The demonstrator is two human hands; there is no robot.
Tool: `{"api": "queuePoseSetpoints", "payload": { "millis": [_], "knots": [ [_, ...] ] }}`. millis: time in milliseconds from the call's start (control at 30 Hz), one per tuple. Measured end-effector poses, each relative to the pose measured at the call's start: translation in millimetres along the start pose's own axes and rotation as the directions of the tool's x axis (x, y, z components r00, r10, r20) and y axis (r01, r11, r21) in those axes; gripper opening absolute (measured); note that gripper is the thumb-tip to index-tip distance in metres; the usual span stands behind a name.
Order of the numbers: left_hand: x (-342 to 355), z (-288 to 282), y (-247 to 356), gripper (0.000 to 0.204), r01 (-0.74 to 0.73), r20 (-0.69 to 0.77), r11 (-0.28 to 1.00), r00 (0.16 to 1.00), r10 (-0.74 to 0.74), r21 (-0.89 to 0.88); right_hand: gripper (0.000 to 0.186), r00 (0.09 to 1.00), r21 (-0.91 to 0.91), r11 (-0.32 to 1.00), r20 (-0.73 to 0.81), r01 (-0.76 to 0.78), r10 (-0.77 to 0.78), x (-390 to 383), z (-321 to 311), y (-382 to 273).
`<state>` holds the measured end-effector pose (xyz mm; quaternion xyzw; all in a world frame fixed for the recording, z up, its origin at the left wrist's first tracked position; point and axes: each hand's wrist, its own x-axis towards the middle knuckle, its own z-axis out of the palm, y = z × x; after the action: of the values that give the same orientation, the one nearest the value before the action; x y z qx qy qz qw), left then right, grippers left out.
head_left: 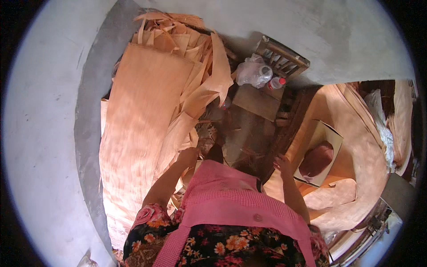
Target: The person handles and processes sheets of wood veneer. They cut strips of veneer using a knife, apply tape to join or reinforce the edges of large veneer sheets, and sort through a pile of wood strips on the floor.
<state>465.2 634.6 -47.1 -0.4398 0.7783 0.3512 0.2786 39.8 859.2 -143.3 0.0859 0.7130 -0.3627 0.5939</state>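
Note:
My left hand (189, 155) is at the right edge of a tall stack of thin wood veneer sheets (138, 102). Its fingers are bent down and mostly hidden, so a grip on a sheet cannot be made out. Some torn, curling veneer strips (218, 66) hang off that stack's far right side. On the other side of my body, my right hand (282, 164) has its fingers apart and nothing in them. It is beside a second pile of veneer (356, 133), left of an open cardboard box (336, 133) with a reddish-brown rounded thing (316, 159) inside.
Ahead stands a low wooden chair (284, 58), bearing a clear plastic bag (251, 73), a red-capped bottle (276, 82) and a flat brown board (255, 102). Veneer scraps litter the dark floor (242, 142) between the piles. Grey-white walls (44, 111) close in left and ahead.

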Motion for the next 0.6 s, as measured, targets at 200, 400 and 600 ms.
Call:
{"api": "queuePoseSetpoints", "payload": {
  "millis": [200, 400, 600],
  "knots": [
    [-9, -12, -64, 0.035, 0.128, -0.102, 0.776, 0.965, -0.24, -0.618, 0.055, 0.982, -0.522, 0.852, 0.175, 0.032, 0.071, 72, 189, -87],
    [-8, 0, -82, 0.03, 0.151, -0.135, 0.624, 0.912, -0.386, -0.767, 0.088, 0.923, -0.296, 0.883, 0.237, 0.364, -0.302, 162, 348, -190],
    [29, -9, -42, 0.029, 0.008, -0.266, 0.625, 0.901, -0.344, -0.78, 0.054, 0.893, -0.523, 0.743, 0.083, 0.417, -0.442, 226, 419, -234]
  ]
}}
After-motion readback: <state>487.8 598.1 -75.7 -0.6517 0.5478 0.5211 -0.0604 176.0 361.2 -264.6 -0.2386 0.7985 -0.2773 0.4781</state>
